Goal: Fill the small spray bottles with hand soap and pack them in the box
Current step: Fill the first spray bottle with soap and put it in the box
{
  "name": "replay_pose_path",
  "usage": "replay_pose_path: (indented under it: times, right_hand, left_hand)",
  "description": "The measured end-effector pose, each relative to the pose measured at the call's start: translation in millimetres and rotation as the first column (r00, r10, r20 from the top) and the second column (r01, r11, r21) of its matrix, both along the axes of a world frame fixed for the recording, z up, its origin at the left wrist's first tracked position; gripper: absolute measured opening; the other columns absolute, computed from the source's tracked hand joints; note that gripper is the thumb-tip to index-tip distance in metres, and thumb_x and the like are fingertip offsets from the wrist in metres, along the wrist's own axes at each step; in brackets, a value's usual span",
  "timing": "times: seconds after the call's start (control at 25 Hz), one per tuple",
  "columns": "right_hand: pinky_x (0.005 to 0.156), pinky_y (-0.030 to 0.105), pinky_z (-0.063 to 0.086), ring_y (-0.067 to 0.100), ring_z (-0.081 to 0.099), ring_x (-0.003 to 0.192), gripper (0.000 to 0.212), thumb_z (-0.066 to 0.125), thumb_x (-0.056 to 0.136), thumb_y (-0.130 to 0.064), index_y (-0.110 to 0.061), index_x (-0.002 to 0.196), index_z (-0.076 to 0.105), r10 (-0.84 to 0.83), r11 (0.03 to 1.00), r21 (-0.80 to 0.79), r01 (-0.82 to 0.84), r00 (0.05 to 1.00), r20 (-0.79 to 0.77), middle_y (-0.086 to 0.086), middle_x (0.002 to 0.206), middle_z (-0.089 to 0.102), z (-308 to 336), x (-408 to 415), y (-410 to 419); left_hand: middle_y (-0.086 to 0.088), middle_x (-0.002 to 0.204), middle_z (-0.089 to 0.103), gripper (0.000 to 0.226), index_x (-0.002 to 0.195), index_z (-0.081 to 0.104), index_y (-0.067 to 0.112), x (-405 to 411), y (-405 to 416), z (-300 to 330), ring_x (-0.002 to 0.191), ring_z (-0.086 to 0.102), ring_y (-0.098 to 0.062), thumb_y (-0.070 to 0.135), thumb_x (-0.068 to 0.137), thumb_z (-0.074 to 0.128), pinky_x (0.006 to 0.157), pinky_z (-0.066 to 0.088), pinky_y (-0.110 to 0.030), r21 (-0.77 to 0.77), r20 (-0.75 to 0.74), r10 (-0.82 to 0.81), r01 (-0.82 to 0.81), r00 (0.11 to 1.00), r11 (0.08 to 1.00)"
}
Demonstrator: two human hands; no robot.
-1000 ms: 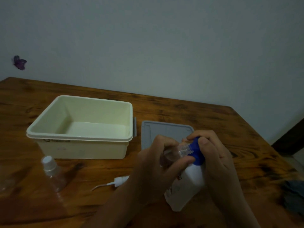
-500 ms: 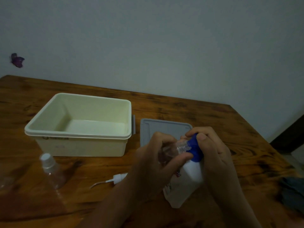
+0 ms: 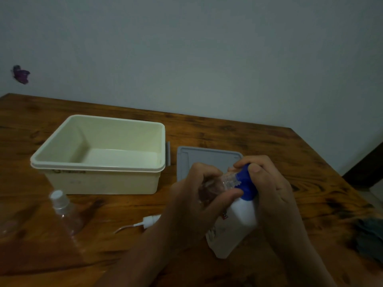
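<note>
Standing at the wooden table (image 3: pixel 228 131), I look from its left edge to its right. At about nine o'clock from the person's hands, near the left edge, a capped clear spray bottle (image 3: pixel 65 212) stands upright, just in front of the cream box (image 3: pixel 99 170). That box sits open toward ten o'clock, and I see nothing inside it. Its grey lid (image 3: pixel 199 157) lies flat just beside the box's right wall, at twelve o'clock from the hands and partly hidden by them. A loose white spray head (image 3: pixel 148 221) with its thin tube lies on the wood at eight o'clock, just beside the left wrist.

At the centre, the left hand (image 3: pixel 199 204) is curled around a small clear bottle (image 3: pixel 226 181), tilted so that its threaded open neck points to the right. That neck meets the blue cap (image 3: pixel 246 184) of the white soap bottle (image 3: pixel 236 226), which leans up toward it from five o'clock. The right hand (image 3: pixel 271 189) is wrapped over the soap bottle's top, thumb pressed on the blue cap and fingers closed behind it. Whether soap is passing across I cannot tell in this dim light.

Far off at four o'clock, at the table's right edge, lies a dark crumpled cloth (image 3: pixel 371 235).
</note>
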State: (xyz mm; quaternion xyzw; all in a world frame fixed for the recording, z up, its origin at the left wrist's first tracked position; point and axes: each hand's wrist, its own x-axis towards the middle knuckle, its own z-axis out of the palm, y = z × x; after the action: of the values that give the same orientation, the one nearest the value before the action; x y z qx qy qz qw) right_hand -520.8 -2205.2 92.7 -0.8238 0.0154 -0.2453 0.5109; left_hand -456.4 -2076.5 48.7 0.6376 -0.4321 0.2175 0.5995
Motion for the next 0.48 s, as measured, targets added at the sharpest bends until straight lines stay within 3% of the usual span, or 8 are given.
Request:
replay_pose_path:
  times: [0.16,0.28,0.48]
  right_hand:
    - [0.061,0.016,0.045,0.011,0.058,0.075,0.027,0.033,0.082,-0.045,-0.037,0.081,0.059,-0.005,1.0,-0.028,0.006,1.0,0.028,-0.007,0.089,0.061,-2.6,0.9,2.1]
    - [0.061,0.015,0.046,0.011,0.059,0.075,0.028,0.032,0.08,-0.046,-0.04,0.079,0.059,-0.016,0.999,-0.038,0.016,1.0,0.015,-0.008,0.088,0.062,-1.9,0.3,2.2]
    - [0.061,0.019,0.047,0.012,0.059,0.078,0.027,0.032,0.08,-0.05,-0.047,0.084,0.059,0.002,0.999,-0.036,-0.002,1.0,-0.002,-0.011,0.093,0.061,1.1,-0.1,0.8]
  left_hand:
    - [0.009,0.089,0.047,0.033,0.101,0.043,0.016,1.5,0.4,-3.0,0.075,0.049,0.02,0.041,0.085,0.058,0.06,0.045,-0.003,0.037,-0.01,-0.007,0.007,1.0,0.999]
    - [0.013,0.09,0.046,0.033,0.102,0.043,0.017,0.7,-0.1,-5.9,0.078,0.05,0.022,0.038,0.083,0.06,0.061,0.045,-0.002,0.037,-0.019,-0.008,0.009,1.0,0.999]
    - [0.002,0.095,0.049,0.033,0.101,0.043,0.015,1.4,-0.4,-2.0,0.074,0.054,0.007,0.036,0.082,0.061,0.059,0.048,-0.007,-0.001,0.013,0.002,-0.002,1.0,1.0]
